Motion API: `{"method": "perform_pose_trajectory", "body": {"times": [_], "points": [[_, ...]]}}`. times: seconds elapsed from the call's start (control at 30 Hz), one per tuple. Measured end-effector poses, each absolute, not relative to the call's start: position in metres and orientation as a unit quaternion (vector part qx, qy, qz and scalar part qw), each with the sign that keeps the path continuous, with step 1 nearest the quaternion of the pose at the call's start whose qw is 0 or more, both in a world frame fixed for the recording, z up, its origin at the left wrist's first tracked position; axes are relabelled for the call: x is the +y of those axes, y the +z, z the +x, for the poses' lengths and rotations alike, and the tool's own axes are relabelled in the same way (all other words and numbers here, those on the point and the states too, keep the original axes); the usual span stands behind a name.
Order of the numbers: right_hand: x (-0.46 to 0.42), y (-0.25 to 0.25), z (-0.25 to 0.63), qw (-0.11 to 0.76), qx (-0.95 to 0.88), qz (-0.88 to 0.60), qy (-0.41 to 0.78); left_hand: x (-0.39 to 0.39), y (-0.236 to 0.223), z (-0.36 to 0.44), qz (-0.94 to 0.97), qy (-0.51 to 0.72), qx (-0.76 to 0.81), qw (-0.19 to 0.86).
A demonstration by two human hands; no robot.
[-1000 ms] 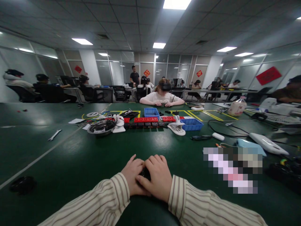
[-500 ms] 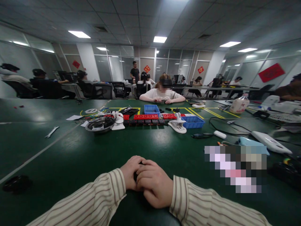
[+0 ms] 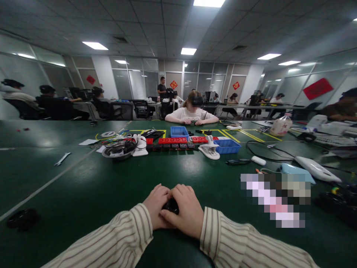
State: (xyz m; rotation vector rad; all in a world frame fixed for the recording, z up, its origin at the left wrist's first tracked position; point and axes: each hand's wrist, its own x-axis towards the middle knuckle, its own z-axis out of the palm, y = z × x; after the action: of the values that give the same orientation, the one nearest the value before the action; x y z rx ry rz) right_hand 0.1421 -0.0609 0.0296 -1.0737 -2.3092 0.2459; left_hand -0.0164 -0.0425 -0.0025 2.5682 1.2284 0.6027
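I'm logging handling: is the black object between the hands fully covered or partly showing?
Partly showing: the black object shows in the gap between the left hand and right hand.

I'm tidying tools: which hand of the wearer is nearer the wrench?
Left. The left hand is right of the wrench and nearer the camera; the right hand is farther right.

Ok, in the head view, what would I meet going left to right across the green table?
Black object, wrench, metal bowl, left hand, right hand, nearer blue bin, small white case, bottle.
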Motion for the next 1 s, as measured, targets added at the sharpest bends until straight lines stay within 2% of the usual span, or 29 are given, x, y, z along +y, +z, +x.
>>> {"method": "perform_pose_trajectory", "body": {"times": [0.2,0.33,0.5,0.7,0.87,1.0], "points": [[-0.062,0.033,0.144,0.320,-0.896,-0.281,0.128,-0.034,-0.003,-0.019,0.883,0.214,0.377,0.179],[-0.060,0.029,0.143,0.319,-0.921,-0.178,0.136,-0.032,-0.003,-0.020,0.892,0.209,0.366,0.164],[-0.061,0.027,0.143,0.302,-0.932,-0.155,0.128,-0.033,-0.005,-0.022,0.895,0.195,0.371,0.152],[-0.064,0.034,0.145,0.363,-0.893,-0.232,0.126,-0.037,-0.011,-0.021,0.892,0.221,0.367,0.143],[-0.062,0.031,0.143,0.312,-0.865,-0.383,0.089,-0.046,-0.005,-0.015,0.865,0.227,0.433,0.112],[-0.062,0.031,0.141,0.269,-0.868,-0.410,0.074,-0.046,0.000,-0.014,0.865,0.201,0.446,0.113]]}}
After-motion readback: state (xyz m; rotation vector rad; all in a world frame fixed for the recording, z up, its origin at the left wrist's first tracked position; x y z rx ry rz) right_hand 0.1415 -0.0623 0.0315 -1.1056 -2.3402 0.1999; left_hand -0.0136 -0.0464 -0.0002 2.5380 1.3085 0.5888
